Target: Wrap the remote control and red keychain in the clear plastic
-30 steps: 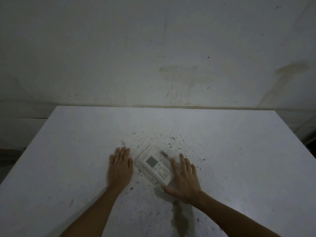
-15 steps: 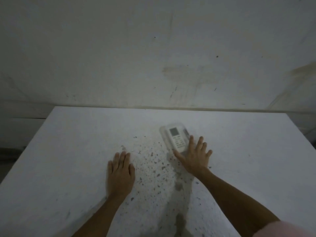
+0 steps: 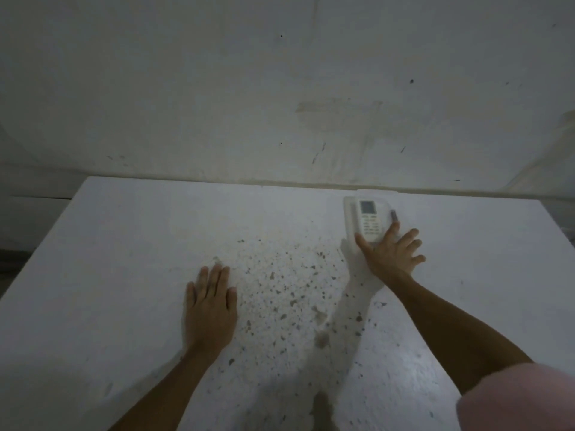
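A white remote control (image 3: 369, 219) lies inside clear plastic (image 3: 350, 219) near the table's far edge, right of centre. A small red keychain (image 3: 394, 215) sits along its right side under the plastic. My right hand (image 3: 390, 255) rests on the near end of the bundle, fingers spread, thumb and forefinger touching the remote. My left hand (image 3: 210, 306) lies flat on the table, palm down, well to the left and nearer to me, holding nothing.
The white table (image 3: 124, 275) has a patch of brown specks (image 3: 286, 284) in its middle. A stained wall (image 3: 280, 88) stands right behind the far edge. A pink sleeve (image 3: 522, 399) shows at the lower right.
My right hand has pushed the wrapped remote and keychain from the table's middle away toward the far right edge. My left hand has stayed flat in place.
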